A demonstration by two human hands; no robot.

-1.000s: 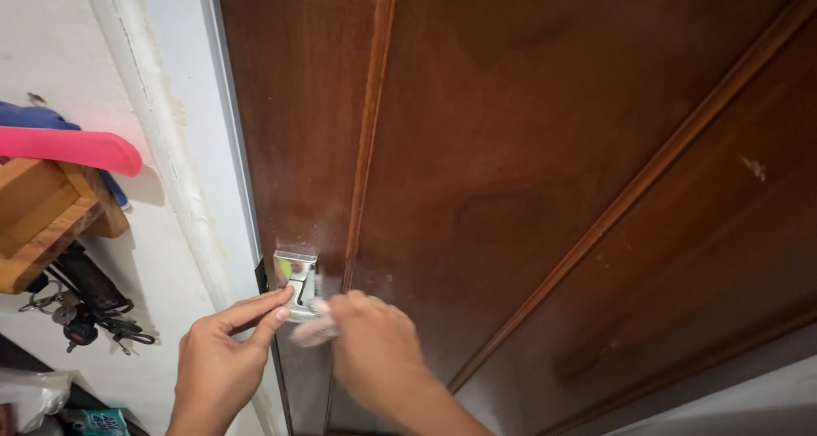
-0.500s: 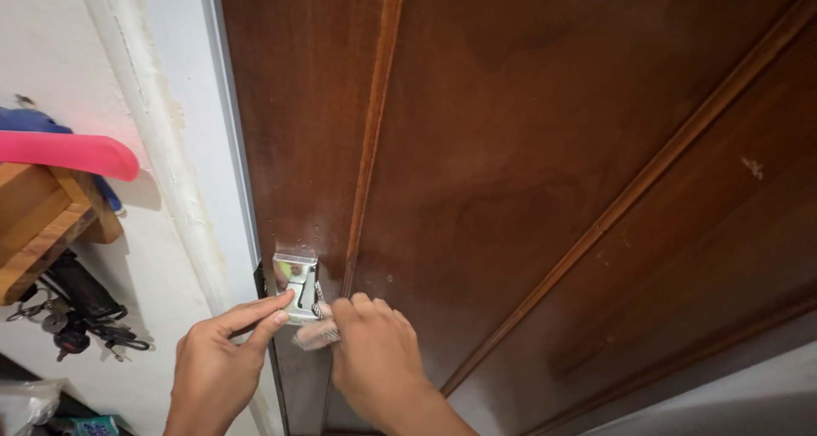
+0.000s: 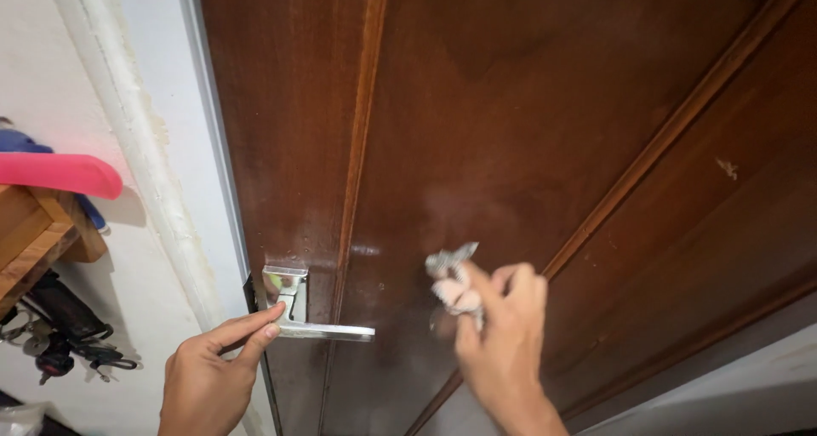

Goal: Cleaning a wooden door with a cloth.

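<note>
A small crumpled cloth [image 3: 451, 279] sits against the dark wooden door [image 3: 528, 130], pinched in the fingers of the right hand [image 3: 502, 334]. Well to its left, the chrome lever handle [image 3: 319, 330] juts out (its plate near the door edge); the left hand [image 3: 213, 372] touches it with extended fingertips, not clasping.

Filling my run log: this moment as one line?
left hand: fingertips on door handle | right hand: holds crumpled cloth against wooden door
</note>
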